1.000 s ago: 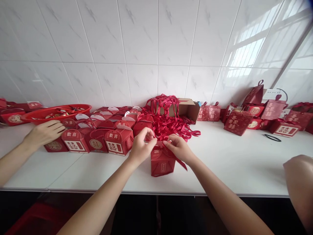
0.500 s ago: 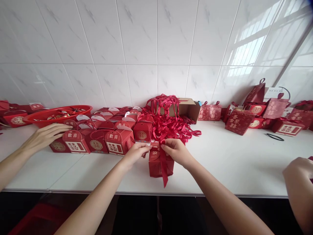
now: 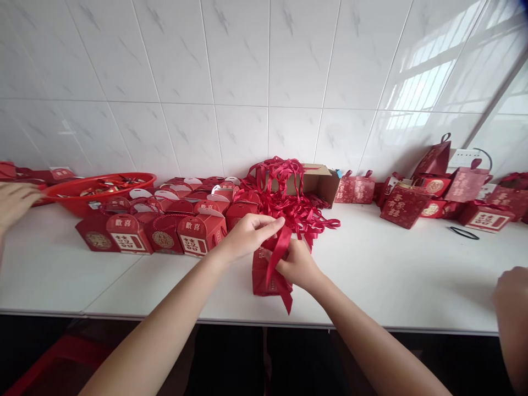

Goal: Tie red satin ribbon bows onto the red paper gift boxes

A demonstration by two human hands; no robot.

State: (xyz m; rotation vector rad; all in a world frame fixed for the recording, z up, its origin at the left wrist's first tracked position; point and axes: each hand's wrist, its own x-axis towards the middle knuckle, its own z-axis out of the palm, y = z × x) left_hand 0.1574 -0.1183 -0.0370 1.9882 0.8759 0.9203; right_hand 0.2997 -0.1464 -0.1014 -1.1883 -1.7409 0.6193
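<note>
In front of me on the white table stands a red gift box (image 3: 262, 278), its top mostly hidden by my hands. A glossy red ribbon (image 3: 279, 250) runs over the box, and two ends hang down its front. My left hand (image 3: 249, 236) is above the box, thumb and forefinger pinched on the ribbon. Lower and to the right, my right hand (image 3: 299, 265) is closed against the ribbon at the box top; its fingertips are partly hidden behind the hanging strip. Just behind lies a tangled heap of red ribbons (image 3: 282, 190).
Rows of red gift boxes (image 3: 169, 234) stand at left, before a red plastic basin (image 3: 70, 203) of small wrapped items. A cardboard box (image 3: 328, 187) lies behind the ribbons. More gift boxes (image 3: 404, 206) and a black loop (image 3: 464, 233) are at right. Other people's hands (image 3: 16, 203) show at both edges.
My left hand has risen and moved right, lifting a ribbon strip above the box. My right hand has shifted slightly lower. The other person's hand at left has moved away from the box rows.
</note>
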